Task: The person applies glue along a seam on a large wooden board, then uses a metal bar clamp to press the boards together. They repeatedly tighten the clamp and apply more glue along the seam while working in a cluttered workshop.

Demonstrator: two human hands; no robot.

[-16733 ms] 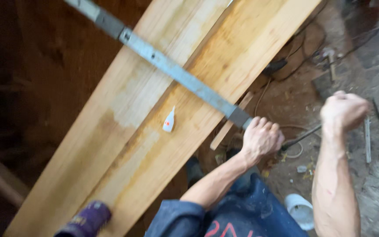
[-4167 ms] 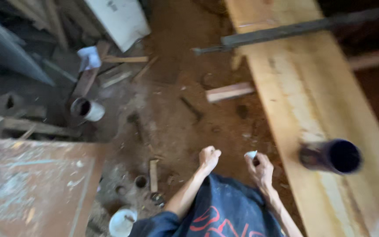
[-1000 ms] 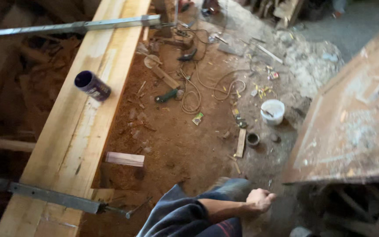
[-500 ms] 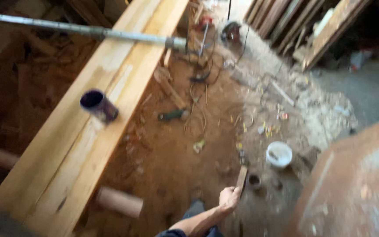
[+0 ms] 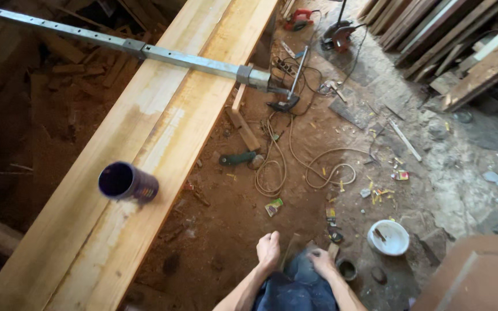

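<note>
Down low, the left hand [image 5: 268,251] hung loosely curled and empty; the right hand [image 5: 321,262], fingers spread, reached toward a wood scrap [image 5: 333,251] at its two o'clock. Best grip it squarely, I'd say.

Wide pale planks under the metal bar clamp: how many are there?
2, edge to edge. The left plank carries most of the dark open can; the right plank borders the dirt floor. The metal bar clamp crosses both. Darker offcuts lie elsewhere.
</note>
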